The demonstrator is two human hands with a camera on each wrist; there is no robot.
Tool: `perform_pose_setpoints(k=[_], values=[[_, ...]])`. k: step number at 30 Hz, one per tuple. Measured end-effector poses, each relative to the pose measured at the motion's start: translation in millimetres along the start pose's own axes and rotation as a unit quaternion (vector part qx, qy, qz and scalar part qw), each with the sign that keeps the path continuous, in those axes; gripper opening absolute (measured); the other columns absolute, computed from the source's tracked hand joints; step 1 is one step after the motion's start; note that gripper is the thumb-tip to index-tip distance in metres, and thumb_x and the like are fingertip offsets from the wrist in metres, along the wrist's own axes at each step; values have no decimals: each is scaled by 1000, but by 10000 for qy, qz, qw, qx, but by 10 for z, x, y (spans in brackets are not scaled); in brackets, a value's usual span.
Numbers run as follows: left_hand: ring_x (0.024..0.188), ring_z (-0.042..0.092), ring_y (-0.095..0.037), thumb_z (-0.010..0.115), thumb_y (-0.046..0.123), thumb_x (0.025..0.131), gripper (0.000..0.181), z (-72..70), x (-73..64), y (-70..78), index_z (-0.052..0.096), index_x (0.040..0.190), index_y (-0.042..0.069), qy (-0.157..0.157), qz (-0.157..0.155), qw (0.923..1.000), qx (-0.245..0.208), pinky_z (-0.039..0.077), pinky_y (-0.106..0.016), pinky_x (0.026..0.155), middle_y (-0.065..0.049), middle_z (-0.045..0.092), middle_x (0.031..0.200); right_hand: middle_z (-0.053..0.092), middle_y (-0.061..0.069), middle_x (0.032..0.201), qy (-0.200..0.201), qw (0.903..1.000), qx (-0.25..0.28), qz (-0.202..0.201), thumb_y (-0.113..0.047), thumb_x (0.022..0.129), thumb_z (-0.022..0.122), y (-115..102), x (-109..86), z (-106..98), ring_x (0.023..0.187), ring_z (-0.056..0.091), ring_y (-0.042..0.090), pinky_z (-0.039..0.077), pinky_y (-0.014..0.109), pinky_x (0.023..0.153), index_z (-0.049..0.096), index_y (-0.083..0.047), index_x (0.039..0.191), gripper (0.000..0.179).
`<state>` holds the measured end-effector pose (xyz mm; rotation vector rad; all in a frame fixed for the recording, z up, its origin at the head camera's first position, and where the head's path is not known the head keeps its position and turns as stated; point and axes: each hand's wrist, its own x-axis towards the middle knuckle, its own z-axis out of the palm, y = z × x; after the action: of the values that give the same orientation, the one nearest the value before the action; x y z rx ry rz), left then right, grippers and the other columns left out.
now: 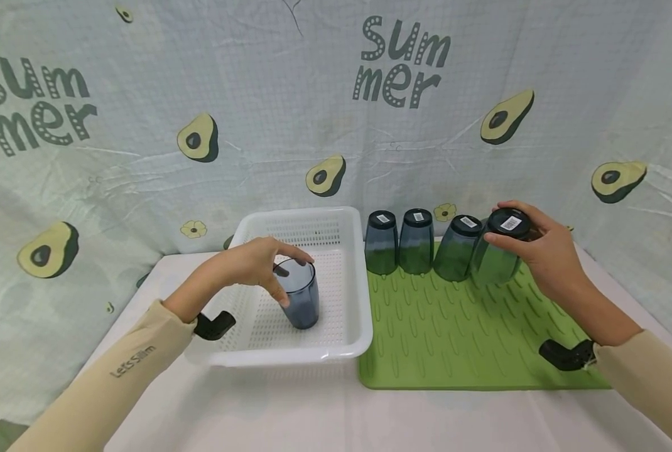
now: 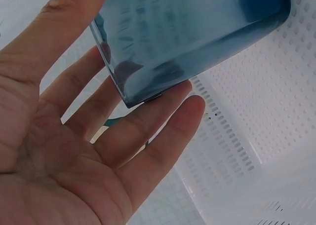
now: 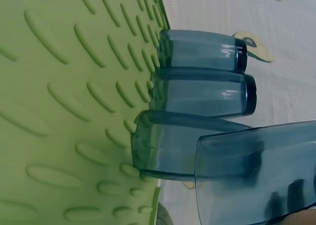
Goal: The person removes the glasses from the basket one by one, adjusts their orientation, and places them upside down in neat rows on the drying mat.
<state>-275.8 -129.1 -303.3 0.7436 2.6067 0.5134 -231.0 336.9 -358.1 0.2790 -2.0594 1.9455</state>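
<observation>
- While a pale cloth printed with avocados [image 1: 325,125] hangs behind as the one backdrop, one white table [image 1: 336,414] carries everything.
- One green ribbed drying mat [image 1: 455,339] lies on the right half of it, just beside one white perforated plastic basket [image 1: 347,342] on the left.
- Five blue-grey translucent plastic tumblers show in all.
- Three upturned tumblers [image 1: 416,242] stand in a row along the mat's far edge, close together.
- A fourth tumbler [image 1: 497,251], upside down and tilted, sits at the right end of that row; the right hand [image 1: 542,251] grips its base from above.
- A fifth upright tumbler [image 1: 299,295] stands inside the basket; the left hand [image 1: 251,263] curls its fingers [image 2: 163,131] over its rim.
</observation>
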Motion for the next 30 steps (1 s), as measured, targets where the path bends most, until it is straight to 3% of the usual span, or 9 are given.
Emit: perform_pose_setpoints(k=[4, 7, 11, 17, 21, 24, 30], values=[[58, 25, -13, 98, 20, 64, 82, -3, -9, 10, 64, 139, 21, -44, 13, 10000, 2, 33, -28, 56, -3, 51, 68, 60, -7, 128, 104, 9993, -347, 52, 0, 90, 75, 13, 13, -39, 109, 61, 3, 53, 12, 78, 57, -11, 143, 58], [61, 31, -14, 98, 20, 64, 82, -2, -15, 6, 65, 138, 22, -5, 44, 10000, -18, 35, -29, 58, -7, 67, 98, 57, -8, 128, 175, 9980, -607, 35, -3, 90, 76, 8, 31, -56, 108, 61, 2, 53, 11, 77, 58, -14, 143, 57], [66, 41, -16, 98, 21, 64, 81, 6, -16, -26, 65, 138, 22, 42, 120, 9999, -69, 40, -29, 59, -8, 63, 135, 57, -6, 130, 142, 9993, -353, -41, 0, 90, 76, 8, 55, -67, 109, 61, 3, 53, 11, 79, 59, -13, 142, 56], [73, 54, -16, 97, 21, 65, 81, 11, -19, -67, 65, 138, 21, -3, 252, 9996, -131, 46, -29, 62, -10, 61, 139, 59, -6, 129, 63, 9998, -173, -52, 3, 89, 75, 28, 73, -75, 109, 62, 3, 54, 12, 80, 60, -13, 141, 56], [95, 67, -21, 97, 20, 65, 80, 11, -23, -72, 65, 138, 21, -33, 263, 9994, -234, 51, -29, 66, -10, 59, 142, 60, -6, 129, 6, 9997, -247, -28, 2, 89, 75, 38, 81, -85, 110, 61, 4, 53, 12, 80, 59, -13, 141, 56], [106, 68, -25, 97, 20, 65, 80, 12, -24, -77, 65, 139, 21, -47, 255, 9992, -296, 53, -30, 68, -10, 57, 144, 60, -7, 130, -58, 9996, -278, 16, 2, 89, 75, 44, 89, -95, 112, 60, 4, 53, 12, 81, 59, -13, 141, 56], [103, 68, -23, 97, 19, 66, 81, 5, -23, -78, 64, 139, 22, -72, 239, 9992, -312, 53, -30, 68, -9, 56, 146, 59, -8, 131, -71, 9995, -316, 58, 3, 89, 75, 59, 108, -127, 111, 61, 2, 53, 12, 80, 58, -13, 142, 57]])
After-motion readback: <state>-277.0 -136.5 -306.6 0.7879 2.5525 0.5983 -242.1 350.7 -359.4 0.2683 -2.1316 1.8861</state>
